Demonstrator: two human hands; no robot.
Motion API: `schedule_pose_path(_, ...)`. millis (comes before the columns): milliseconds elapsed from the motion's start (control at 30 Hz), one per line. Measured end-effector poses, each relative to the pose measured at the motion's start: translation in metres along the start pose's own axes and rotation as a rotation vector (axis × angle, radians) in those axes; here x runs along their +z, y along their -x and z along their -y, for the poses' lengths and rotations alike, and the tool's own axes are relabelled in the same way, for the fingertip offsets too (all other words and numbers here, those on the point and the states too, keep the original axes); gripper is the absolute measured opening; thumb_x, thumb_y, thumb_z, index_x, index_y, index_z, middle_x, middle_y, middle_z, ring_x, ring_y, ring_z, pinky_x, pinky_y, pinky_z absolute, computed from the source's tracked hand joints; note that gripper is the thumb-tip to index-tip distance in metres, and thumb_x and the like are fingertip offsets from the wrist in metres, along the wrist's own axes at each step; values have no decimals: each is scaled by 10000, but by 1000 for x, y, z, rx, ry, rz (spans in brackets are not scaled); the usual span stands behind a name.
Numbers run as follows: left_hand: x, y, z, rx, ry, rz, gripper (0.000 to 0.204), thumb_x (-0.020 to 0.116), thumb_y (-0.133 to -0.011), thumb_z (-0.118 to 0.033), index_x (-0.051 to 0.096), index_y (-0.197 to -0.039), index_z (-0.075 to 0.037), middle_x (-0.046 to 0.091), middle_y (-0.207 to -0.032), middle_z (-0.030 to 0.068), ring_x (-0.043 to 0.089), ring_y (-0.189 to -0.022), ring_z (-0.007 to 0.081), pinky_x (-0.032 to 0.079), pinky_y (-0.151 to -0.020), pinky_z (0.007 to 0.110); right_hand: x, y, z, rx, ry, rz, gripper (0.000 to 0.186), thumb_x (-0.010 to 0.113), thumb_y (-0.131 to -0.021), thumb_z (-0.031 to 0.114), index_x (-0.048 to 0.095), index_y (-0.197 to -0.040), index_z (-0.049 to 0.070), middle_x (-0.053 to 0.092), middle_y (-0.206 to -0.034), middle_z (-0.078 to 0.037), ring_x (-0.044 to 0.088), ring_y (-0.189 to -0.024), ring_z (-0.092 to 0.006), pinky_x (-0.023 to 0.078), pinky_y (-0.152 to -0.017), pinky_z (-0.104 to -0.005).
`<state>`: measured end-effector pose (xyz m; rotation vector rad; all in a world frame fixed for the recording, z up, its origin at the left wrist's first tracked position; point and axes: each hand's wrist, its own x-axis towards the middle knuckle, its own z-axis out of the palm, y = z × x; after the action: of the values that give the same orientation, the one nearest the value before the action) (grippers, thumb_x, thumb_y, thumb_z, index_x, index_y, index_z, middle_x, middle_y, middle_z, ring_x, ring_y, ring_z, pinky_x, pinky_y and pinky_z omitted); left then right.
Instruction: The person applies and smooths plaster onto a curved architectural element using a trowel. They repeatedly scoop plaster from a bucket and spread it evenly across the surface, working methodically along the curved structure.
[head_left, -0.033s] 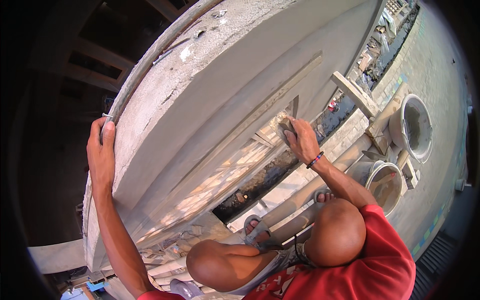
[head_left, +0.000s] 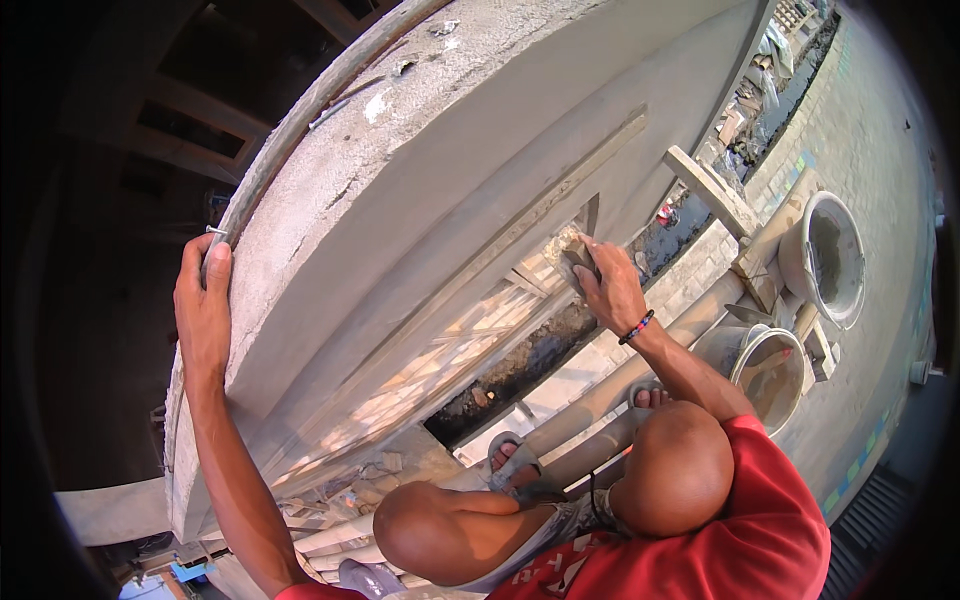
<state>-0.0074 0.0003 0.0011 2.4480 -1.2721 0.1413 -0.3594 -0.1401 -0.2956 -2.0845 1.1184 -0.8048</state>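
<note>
My left hand [head_left: 204, 305] grips the rough top edge of a curved concrete wall [head_left: 440, 150], by a pole [head_left: 305, 115] and a protruding nail [head_left: 213, 229]. My right hand [head_left: 614, 295] holds a small, flat, grey-brown tool [head_left: 579, 265] against a pale, crumbly patch [head_left: 563, 242] on the grey plastered face, below a long narrow batten [head_left: 530, 210]. The tool is partly hidden by my fingers, so its exact kind is unclear.
I squat on round poles [head_left: 690, 320] with sandaled feet. On the right are two buckets [head_left: 850, 260] [head_left: 790, 350] and a wooden crosspiece [head_left: 710, 185]. A dark, wet ditch [head_left: 480, 390] with rubble runs below. A paved ground lies far right, a dark interior left.
My right hand and forearm have shifted slightly down with the small tool. My left hand stays in place on the wall's edge.
</note>
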Motion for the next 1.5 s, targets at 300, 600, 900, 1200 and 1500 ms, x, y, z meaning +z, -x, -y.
schedule_pose_path(300,1,-3,3,8,10,-4,564,489,-999,-575,612,-1200,-62,653,-1050,160,579,-1007,258,423,-966,399,-55,-62,22,-146,241,-171,391,665,-868,90,614,-1242,-11,615,-942,-177,565,-899,-351,485,-813,-442)
schedule_pose_path(600,2,-2,1,-7,7,6,539,493,-1004,-544,603,-1209,-58,643,-1067,156,564,-1005,247,421,-969,391,-20,-39,69,-266,83,159,381,673,-871,99,621,-1231,-13,615,-958,-180,588,-956,-366,499,-843,-448)
schedule_pose_path(900,0,-4,2,-10,-39,17,505,487,-1022,-497,592,-1225,-46,641,-1097,147,566,-1023,244,415,-980,376,-51,-75,22,-101,261,-115,359,653,-882,92,627,-1223,-18,631,-961,-174,590,-936,-359,509,-814,-451)
schedule_pose_path(1200,0,-3,3,50,-12,13,495,483,-1037,-458,578,-1249,-21,632,-1096,140,553,-1039,237,408,-988,369,-37,-50,54,-229,85,-101,246,655,-859,90,649,-1079,-21,640,-930,-175,603,-905,-349,546,-771,-456)
schedule_pose_path(1500,0,-5,3,86,-15,24,488,477,-1047,-460,577,-1223,-16,620,-1062,128,537,-1004,220,409,-984,366,-28,-67,34,-133,218,-106,175,604,-808,9,646,-970,-39,648,-908,-186,611,-876,-340,543,-727,-437)
